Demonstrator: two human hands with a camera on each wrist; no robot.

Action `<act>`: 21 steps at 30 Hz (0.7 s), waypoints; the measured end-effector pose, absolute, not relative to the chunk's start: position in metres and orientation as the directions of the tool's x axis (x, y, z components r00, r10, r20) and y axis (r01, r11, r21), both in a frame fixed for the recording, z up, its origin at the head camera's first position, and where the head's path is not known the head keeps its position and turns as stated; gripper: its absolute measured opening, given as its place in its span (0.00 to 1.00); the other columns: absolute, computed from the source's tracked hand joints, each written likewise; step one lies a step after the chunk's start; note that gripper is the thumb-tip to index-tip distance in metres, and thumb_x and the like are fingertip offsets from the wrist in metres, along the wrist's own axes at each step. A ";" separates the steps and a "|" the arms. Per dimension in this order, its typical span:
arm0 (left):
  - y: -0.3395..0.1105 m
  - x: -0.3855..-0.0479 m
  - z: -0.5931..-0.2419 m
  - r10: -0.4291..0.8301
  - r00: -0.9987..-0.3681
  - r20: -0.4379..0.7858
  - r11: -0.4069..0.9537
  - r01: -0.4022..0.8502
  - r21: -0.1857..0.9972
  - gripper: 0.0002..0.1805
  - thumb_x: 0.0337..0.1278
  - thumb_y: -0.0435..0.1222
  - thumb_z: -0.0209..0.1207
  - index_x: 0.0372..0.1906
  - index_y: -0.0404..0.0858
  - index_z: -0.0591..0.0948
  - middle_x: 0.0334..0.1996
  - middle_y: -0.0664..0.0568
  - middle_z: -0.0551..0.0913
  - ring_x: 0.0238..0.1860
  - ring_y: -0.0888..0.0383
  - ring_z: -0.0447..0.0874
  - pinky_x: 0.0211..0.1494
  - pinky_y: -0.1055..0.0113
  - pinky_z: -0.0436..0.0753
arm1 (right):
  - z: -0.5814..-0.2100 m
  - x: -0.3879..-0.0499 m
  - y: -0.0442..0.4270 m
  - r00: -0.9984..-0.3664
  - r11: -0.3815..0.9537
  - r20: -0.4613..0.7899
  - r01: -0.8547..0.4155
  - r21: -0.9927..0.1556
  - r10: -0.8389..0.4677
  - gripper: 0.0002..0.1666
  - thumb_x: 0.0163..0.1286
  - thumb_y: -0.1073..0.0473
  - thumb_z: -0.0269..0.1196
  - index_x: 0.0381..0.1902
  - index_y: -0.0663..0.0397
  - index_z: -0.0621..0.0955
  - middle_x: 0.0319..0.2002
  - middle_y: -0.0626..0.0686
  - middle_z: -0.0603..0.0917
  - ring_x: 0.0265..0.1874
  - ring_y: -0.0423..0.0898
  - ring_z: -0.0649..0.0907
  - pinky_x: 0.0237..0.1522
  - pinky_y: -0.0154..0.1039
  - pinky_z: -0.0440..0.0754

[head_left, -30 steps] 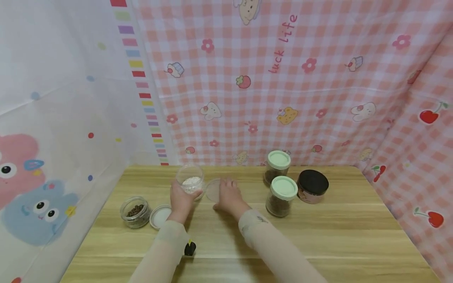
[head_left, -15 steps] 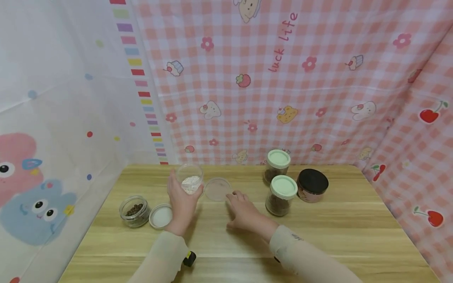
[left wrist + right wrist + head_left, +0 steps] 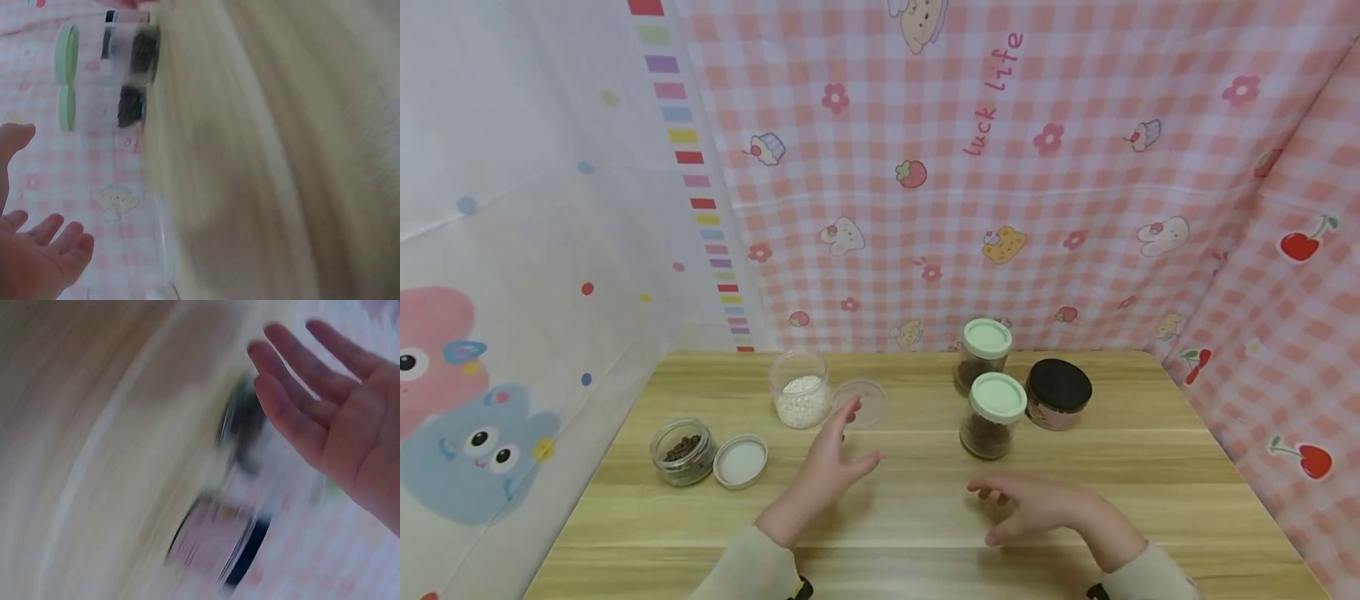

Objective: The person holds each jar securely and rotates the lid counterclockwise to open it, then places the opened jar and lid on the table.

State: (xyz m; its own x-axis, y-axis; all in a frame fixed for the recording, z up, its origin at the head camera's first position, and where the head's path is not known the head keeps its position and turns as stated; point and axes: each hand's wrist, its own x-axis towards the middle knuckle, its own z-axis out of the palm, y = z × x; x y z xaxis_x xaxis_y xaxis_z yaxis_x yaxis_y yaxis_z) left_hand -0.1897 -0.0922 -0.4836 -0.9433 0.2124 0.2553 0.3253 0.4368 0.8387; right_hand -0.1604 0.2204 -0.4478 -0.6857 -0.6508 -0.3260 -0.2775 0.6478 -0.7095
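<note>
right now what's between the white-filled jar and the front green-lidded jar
In the head view, a clear lid lies beside the white-filled jar, partly hidden by the left hand; past it, that stretch of table is bare.

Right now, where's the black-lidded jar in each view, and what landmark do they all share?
Head: black-lidded jar, right of centre, just right of the nearer green-lidded jar.
Left wrist: apparently the black-lidded jar, upper left, partly hidden behind a green-lidded jar.
Right wrist: black-lidded jar, blurred, below centre.
Shared landmark: the pink checked cloth in the background.
</note>
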 end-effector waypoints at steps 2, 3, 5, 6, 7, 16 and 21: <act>-0.090 -0.186 -0.487 0.256 -0.938 0.232 0.440 0.327 0.836 0.45 0.49 0.37 0.68 0.71 0.37 0.58 0.66 0.42 0.66 0.65 0.45 0.65 0.65 0.46 0.68 | -0.445 -0.157 0.246 -0.688 0.622 -0.335 -0.216 -0.752 -0.644 0.39 0.60 0.53 0.68 0.64 0.65 0.67 0.57 0.64 0.74 0.51 0.63 0.75 0.49 0.56 0.75; -0.089 -0.185 -0.488 0.274 -0.936 0.220 0.444 0.326 0.834 0.45 0.50 0.37 0.68 0.71 0.37 0.58 0.66 0.43 0.66 0.65 0.45 0.65 0.66 0.47 0.68 | -0.444 -0.155 0.258 -0.695 0.612 -0.338 -0.186 -0.768 -0.635 0.39 0.61 0.53 0.67 0.64 0.65 0.66 0.57 0.66 0.73 0.51 0.63 0.75 0.47 0.56 0.76; -0.086 -0.182 -0.490 0.308 -0.929 0.204 0.453 0.332 0.827 0.45 0.51 0.38 0.68 0.71 0.36 0.57 0.66 0.42 0.66 0.65 0.45 0.66 0.66 0.48 0.68 | -0.445 -0.152 0.278 -0.724 0.605 -0.332 -0.147 -0.783 -0.605 0.39 0.62 0.54 0.66 0.65 0.67 0.65 0.56 0.67 0.74 0.50 0.63 0.75 0.45 0.53 0.77; -0.085 -0.181 -0.491 0.323 -0.926 0.195 0.458 0.333 0.824 0.45 0.51 0.39 0.67 0.71 0.36 0.57 0.66 0.42 0.66 0.65 0.44 0.66 0.67 0.48 0.68 | -0.446 -0.150 0.287 -0.737 0.599 -0.336 -0.115 -0.793 -0.586 0.39 0.63 0.55 0.65 0.65 0.68 0.65 0.55 0.68 0.73 0.50 0.63 0.75 0.45 0.52 0.76; -0.084 -0.180 -0.492 0.335 -0.924 0.185 0.459 0.331 0.824 0.45 0.51 0.40 0.67 0.71 0.36 0.57 0.66 0.42 0.66 0.65 0.44 0.66 0.67 0.48 0.67 | -0.448 -0.149 0.295 -0.756 0.598 -0.333 -0.095 -0.796 -0.564 0.39 0.63 0.55 0.64 0.65 0.69 0.64 0.55 0.69 0.73 0.50 0.63 0.75 0.44 0.51 0.76; -0.056 -0.184 -0.496 0.408 -0.904 0.128 0.467 0.327 0.822 0.42 0.55 0.43 0.64 0.71 0.38 0.57 0.67 0.43 0.66 0.66 0.47 0.65 0.68 0.50 0.66 | -0.465 -0.155 0.317 -0.912 0.559 -0.276 0.064 -0.827 -0.304 0.48 0.64 0.55 0.63 0.71 0.67 0.51 0.64 0.73 0.60 0.58 0.70 0.67 0.49 0.52 0.78; -0.030 -0.193 -0.495 0.437 -0.890 0.133 0.439 0.339 0.832 0.42 0.56 0.45 0.63 0.72 0.38 0.57 0.68 0.45 0.65 0.66 0.48 0.66 0.68 0.51 0.66 | -0.472 -0.168 0.308 -0.942 0.506 -0.154 -0.020 -0.862 -0.299 0.49 0.63 0.58 0.64 0.72 0.64 0.50 0.65 0.74 0.60 0.59 0.72 0.67 0.50 0.52 0.79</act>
State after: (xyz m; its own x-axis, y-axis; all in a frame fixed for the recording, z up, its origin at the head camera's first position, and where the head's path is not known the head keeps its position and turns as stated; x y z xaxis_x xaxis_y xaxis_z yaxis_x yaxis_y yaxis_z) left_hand -0.1935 -0.0304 -0.4947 -0.8897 0.4369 0.1325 0.3394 0.4388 0.8320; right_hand -0.1677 0.3085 -0.4717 -0.9418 -0.2991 -0.1536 -0.0202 0.5063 -0.8621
